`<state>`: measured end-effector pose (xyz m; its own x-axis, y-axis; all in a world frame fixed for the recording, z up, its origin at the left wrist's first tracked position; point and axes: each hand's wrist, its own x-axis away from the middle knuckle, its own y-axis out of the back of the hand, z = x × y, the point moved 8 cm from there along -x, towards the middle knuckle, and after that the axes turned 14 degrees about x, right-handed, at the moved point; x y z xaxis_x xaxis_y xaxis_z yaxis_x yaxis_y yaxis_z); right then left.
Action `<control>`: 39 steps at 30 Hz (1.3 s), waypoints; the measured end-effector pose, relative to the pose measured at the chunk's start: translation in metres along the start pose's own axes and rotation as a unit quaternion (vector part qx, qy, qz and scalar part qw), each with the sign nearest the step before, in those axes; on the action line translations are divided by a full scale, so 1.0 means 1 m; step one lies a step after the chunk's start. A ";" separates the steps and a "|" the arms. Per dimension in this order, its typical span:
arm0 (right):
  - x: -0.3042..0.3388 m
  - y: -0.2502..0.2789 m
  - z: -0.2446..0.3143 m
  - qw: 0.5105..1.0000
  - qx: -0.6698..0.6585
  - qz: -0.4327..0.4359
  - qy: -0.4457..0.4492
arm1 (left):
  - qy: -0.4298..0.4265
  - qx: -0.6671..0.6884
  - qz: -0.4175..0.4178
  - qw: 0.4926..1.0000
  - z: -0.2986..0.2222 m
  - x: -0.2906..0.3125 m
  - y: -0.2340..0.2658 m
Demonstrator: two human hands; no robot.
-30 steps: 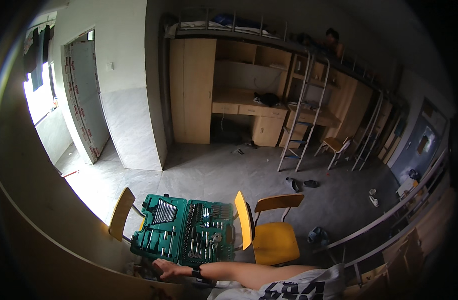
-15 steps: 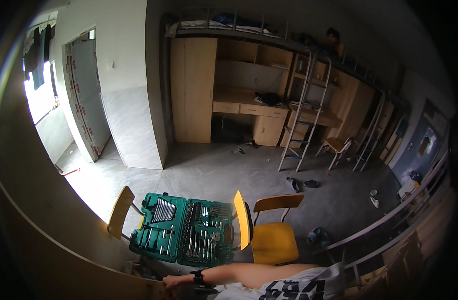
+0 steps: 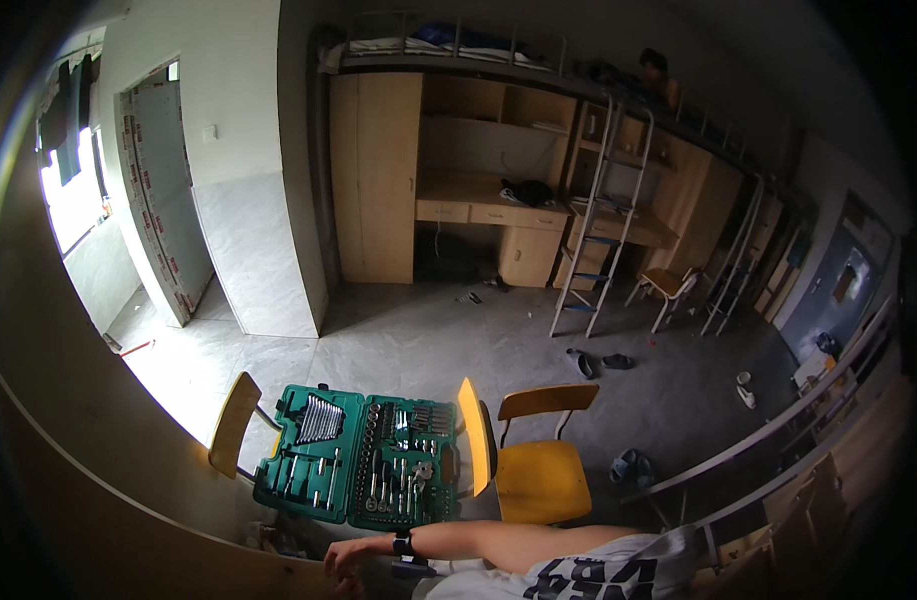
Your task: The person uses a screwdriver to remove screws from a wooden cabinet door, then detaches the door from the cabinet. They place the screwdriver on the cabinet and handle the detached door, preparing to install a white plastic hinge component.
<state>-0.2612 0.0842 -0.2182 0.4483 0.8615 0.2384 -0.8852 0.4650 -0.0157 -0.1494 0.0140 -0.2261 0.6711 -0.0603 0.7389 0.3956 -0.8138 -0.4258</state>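
Note:
My right hand [image 3: 346,556] reaches leftward along the lower edge, a dark watch [image 3: 403,543] on its wrist. Its fingers look loosely bent and apart, beside the edge of a wooden board [image 3: 288,568]; I see nothing held in them. Just below it, a dim skin-coloured patch [image 3: 349,587] could be part of my left hand, but its fingers cannot be made out. Beyond my forearm lies an opened green tool case [image 3: 355,450]. Combination wrenches [image 3: 320,420] fill its left half's upper part, while ratchets [image 3: 377,495], sockets and bits sit in the right half.
Yellow-backed chairs stand around the case: one backrest [image 3: 234,425] at its left, another [image 3: 475,437] at its right, then a yellow seat [image 3: 543,482]. Slippers [image 3: 631,467] lie on the floor. A ladder [image 3: 600,220] rises by the desks; a person [image 3: 658,80] is on the upper bunk.
My right hand's fingers have loosened from a closed shape and now hang lower. The whole view has shifted slightly, moving the room a little left in the picture. The case stays open.

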 end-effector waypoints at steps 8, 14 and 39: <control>-0.008 0.015 0.007 0.965 0.211 -0.124 0.090 | -0.026 -0.002 -0.001 1.000 0.012 -0.021 0.014; -0.006 0.079 -0.002 0.901 0.186 -0.391 0.036 | -0.053 0.027 -0.022 0.998 0.022 -0.037 0.032; -0.087 0.016 0.047 0.896 0.440 -0.061 0.013 | -0.274 0.312 -0.024 0.909 -0.022 -0.079 0.057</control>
<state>-0.3198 0.0071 -0.1934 0.5411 0.8250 0.1631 -0.5790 0.2248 0.7837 -0.1931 -0.0404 -0.2975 0.7882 0.4024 0.4656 0.5962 -0.3115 -0.7399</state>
